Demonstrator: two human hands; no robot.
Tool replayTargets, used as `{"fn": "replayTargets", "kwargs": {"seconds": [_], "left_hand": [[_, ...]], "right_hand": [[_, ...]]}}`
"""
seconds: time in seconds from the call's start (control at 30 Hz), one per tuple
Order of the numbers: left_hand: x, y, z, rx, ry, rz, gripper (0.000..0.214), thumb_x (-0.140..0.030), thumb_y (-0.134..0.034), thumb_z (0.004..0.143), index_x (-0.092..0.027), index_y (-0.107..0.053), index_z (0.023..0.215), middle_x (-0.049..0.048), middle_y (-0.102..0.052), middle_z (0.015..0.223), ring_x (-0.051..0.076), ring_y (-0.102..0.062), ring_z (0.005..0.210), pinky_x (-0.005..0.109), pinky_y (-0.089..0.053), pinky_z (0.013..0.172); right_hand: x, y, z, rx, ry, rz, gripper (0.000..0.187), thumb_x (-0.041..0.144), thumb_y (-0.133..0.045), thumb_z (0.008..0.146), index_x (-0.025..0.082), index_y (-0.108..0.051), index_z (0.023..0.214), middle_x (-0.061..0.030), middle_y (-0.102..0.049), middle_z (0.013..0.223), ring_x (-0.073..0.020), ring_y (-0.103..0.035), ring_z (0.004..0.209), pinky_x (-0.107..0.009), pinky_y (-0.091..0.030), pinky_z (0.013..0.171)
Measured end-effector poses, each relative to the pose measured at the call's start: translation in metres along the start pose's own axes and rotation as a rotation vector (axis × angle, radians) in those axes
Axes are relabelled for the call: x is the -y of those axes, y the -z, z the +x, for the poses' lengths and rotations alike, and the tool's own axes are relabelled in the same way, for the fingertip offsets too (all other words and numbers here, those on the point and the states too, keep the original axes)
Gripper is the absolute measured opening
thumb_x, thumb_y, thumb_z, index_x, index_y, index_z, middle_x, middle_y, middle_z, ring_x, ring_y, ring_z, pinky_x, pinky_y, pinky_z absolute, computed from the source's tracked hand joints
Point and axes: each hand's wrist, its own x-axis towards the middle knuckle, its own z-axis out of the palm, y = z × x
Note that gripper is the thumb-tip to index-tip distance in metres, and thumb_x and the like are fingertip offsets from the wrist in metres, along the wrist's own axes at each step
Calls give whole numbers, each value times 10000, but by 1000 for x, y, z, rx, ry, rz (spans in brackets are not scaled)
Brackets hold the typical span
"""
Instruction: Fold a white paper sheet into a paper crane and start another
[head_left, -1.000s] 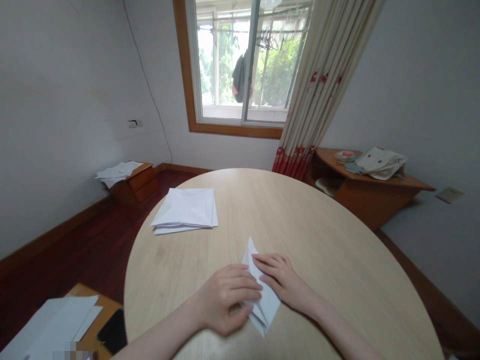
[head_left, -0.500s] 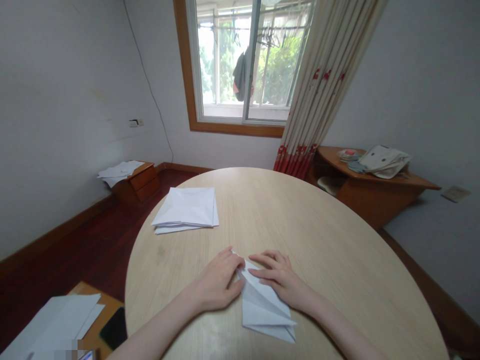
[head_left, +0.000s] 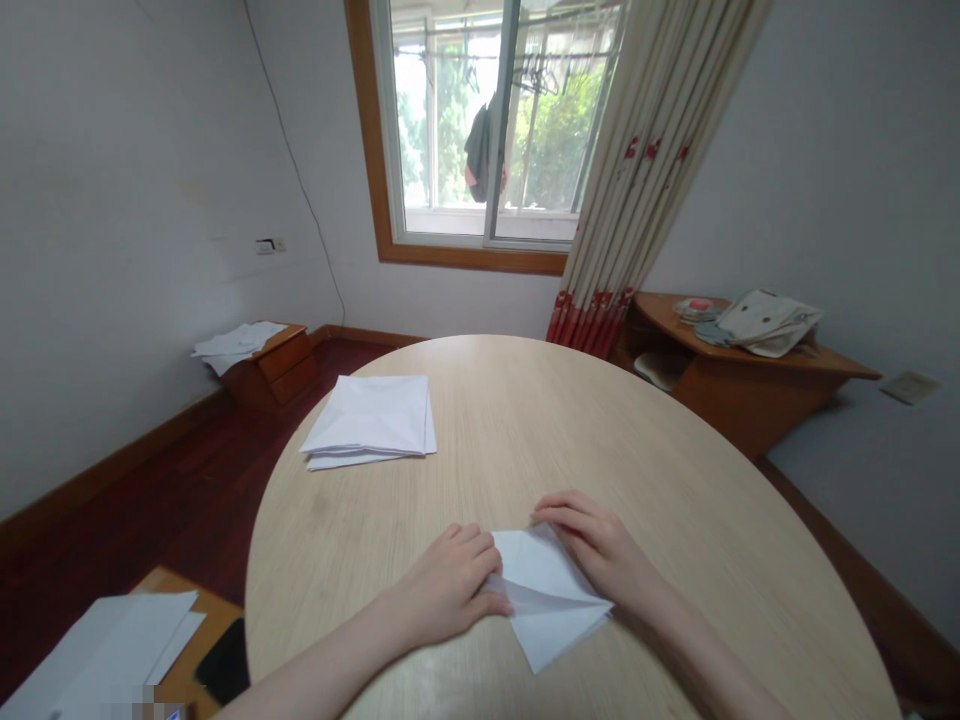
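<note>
A folded sheet of white paper (head_left: 551, 592) lies on the round wooden table (head_left: 570, 440) close to me, its layers slightly lifted along a crease. My left hand (head_left: 459, 580) grips the paper's left edge, with the thumb in front and the fingers curled behind. At the upper right edge is my right hand (head_left: 589, 540), its fingers bent together over the paper's far corner; the fingertips are partly hidden. Farther off on the left of the table sits a stack of folded white paper (head_left: 375, 415).
Low at the left, loose white sheets (head_left: 112, 640) and a dark phone (head_left: 223, 660) rest on a wooden surface. A small cabinet (head_left: 281, 365) with papers stands by the wall. To the right is a corner desk (head_left: 720, 370) with a cloth bag (head_left: 772, 322).
The paper has turned and its lower flap now points toward me. My left hand has slid down a little; my right hand has moved right to the far corner.
</note>
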Motion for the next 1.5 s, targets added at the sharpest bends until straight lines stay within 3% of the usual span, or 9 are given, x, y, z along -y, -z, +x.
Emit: {"fn": "replayTargets", "kwargs": {"seconds": [0.13, 0.3, 0.47, 0.73, 1.13, 1.3, 1.5], "left_hand": [[-3, -3, 2, 19, 23, 80, 262, -418, -608, 885, -164, -544, 863, 33, -608, 919, 216, -531, 865, 312, -377, 736], [-7, -8, 3, 6, 91, 143, 272, -420, -603, 884, -152, -560, 898, 52, -616, 952, 239, -548, 888, 339, -403, 750], [-13, -10, 3, 14, 181, 185, 306, -450, -559, 900, -144, -571, 905, 72, -619, 945, 260, -563, 878, 371, -434, 744], [-15, -4, 3, 40, 261, 121, 317, -458, -596, 874, -143, -563, 892, 75, -611, 964, 255, -561, 905, 369, -447, 768], [-3, 4, 24, 10, 345, 29, 293, -422, -680, 818, -159, -570, 885, 73, -598, 995, 263, -535, 945, 372, -403, 805], [9, 3, 38, 10, 343, -55, 241, -373, -724, 779, -176, -586, 790, 34, -604, 880, 236, -556, 885, 317, -392, 750], [20, -2, 34, -78, 392, -204, 180, -256, -731, 758, -178, -569, 768, -4, -579, 834, 180, -557, 793, 251, -377, 671]], "right_hand": [[25, 11, -8, 113, -89, 78, 243, 183, -363, 900, 210, -602, 937, -51, -669, 887, -175, -624, 825, -288, -476, 737], [37, -8, -13, 220, -144, -139, 211, 234, -377, 935, 208, -584, 964, -62, -665, 927, -206, -607, 857, -330, -450, 760], [29, -32, -9, 171, -160, -320, 150, 239, -482, 925, 192, -541, 796, -43, -631, 819, -207, -577, 794, -320, -419, 699], [16, -49, -13, 127, -31, -488, 131, 210, -578, 889, 197, -516, 774, -12, -625, 821, -217, -547, 810, -346, -362, 722], [-9, -43, -3, 23, 24, -631, 171, 251, -488, 940, 203, -505, 776, -23, -629, 813, -210, -546, 778, -356, -332, 730], [-6, -36, -1, 36, -71, -584, 166, 293, -529, 920, 200, -515, 784, -28, -637, 838, -219, -559, 812, -388, -329, 769], [-3, -30, 3, 60, -201, -501, 189, 324, -662, 837, 191, -534, 794, -18, -635, 852, -231, -559, 871, -410, -317, 798]]}}
